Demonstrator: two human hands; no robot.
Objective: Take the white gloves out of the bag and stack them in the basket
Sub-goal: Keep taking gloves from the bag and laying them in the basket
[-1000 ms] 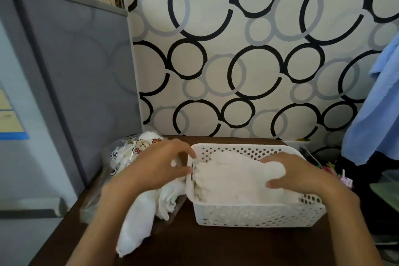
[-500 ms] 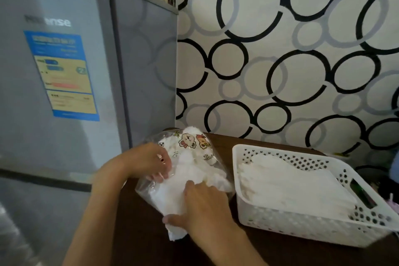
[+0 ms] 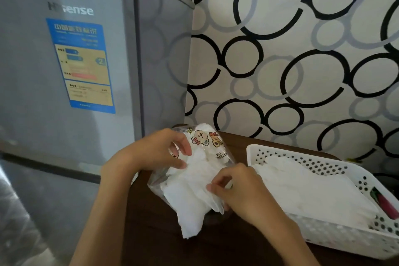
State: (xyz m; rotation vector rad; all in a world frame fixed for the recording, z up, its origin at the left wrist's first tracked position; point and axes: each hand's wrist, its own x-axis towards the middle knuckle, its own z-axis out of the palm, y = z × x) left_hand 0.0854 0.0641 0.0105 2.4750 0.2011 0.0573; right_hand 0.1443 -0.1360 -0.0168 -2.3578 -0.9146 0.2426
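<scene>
While hands (image 3: 235, 188) pinch, gloves (image 3: 190, 201) point nearward

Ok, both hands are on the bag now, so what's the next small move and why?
Probably draw one glove out: the right hand pinches the white gloves spilling from the bag, which the left hand holds by its edge. The basket beside it already has a flat stack to lay it on.

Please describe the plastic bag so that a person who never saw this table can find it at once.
On the dark wooden table, between the grey fridge and the white perforated basket, lies a clear plastic bag. Unlike the basket, it is transparent, printed with cartoon animals, and white gloves spill from it.
</scene>
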